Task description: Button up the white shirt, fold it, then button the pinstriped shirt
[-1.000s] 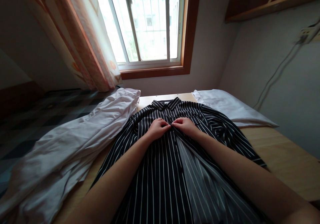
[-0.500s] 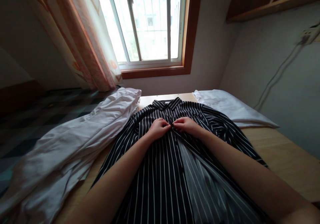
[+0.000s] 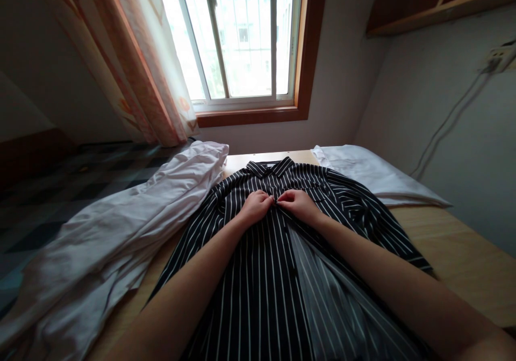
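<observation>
A black shirt with white stripes (image 3: pixel 258 275) lies front-up on a wooden table (image 3: pixel 455 253), its collar pointing toward the window. My left hand (image 3: pixel 255 206) and my right hand (image 3: pixel 295 202) meet on the shirt's front just below the collar. Both are closed, their fingertips pinching the two front edges together. Lower down the right front panel is folded back and shows its paler inside.
A crumpled white garment (image 3: pixel 116 237) lies along the table's left side. Another white cloth (image 3: pixel 371 175) lies at the back right. Behind are a window (image 3: pixel 237 38), a patterned curtain (image 3: pixel 141 65), a wall shelf (image 3: pixel 439 1) and a cable (image 3: pixel 447 124) on the right wall.
Both hands have stayed at the same spot below the collar, with the fingertips drawing slightly closer together. The shirt has not shifted.
</observation>
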`<state>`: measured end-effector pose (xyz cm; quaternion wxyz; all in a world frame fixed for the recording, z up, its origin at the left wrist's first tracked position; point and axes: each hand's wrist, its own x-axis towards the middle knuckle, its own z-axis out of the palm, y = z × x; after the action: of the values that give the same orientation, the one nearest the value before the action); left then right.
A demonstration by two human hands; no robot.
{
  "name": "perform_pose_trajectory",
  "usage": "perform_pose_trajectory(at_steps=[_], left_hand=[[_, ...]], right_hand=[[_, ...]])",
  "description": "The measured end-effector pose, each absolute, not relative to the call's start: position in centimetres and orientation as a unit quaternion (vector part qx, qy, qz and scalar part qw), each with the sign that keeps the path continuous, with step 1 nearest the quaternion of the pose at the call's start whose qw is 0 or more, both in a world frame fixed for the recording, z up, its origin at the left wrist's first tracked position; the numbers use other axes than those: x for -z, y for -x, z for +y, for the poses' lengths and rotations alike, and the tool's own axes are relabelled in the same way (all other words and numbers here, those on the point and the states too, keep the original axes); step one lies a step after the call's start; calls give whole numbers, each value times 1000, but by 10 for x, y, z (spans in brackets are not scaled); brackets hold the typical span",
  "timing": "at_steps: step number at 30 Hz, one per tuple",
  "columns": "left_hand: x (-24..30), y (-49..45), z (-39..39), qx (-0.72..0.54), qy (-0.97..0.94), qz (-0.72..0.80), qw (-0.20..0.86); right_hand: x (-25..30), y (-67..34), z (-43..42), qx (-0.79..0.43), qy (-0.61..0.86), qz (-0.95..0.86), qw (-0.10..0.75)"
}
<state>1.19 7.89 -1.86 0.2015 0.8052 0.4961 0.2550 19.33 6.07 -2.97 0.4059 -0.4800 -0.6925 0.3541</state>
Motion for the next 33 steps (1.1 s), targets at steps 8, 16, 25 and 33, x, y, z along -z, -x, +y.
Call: perform_pose_trajectory(at_steps=[8,16,25,33], left_hand=[[18,-16,75,-252,-797,521,174],[16,-18,74,-246,-789,537,168],[18,-18,76,-242,-793,537,157],[18,-17,77,-244,-793,533,165]], right_hand=[[23,-184,47,-261,513,-718,390],[20,-182,45,-233,522,-730,374],[21,-190,52,-274,505,-728,374],[20,-189,55,-230,512,-753,343]])
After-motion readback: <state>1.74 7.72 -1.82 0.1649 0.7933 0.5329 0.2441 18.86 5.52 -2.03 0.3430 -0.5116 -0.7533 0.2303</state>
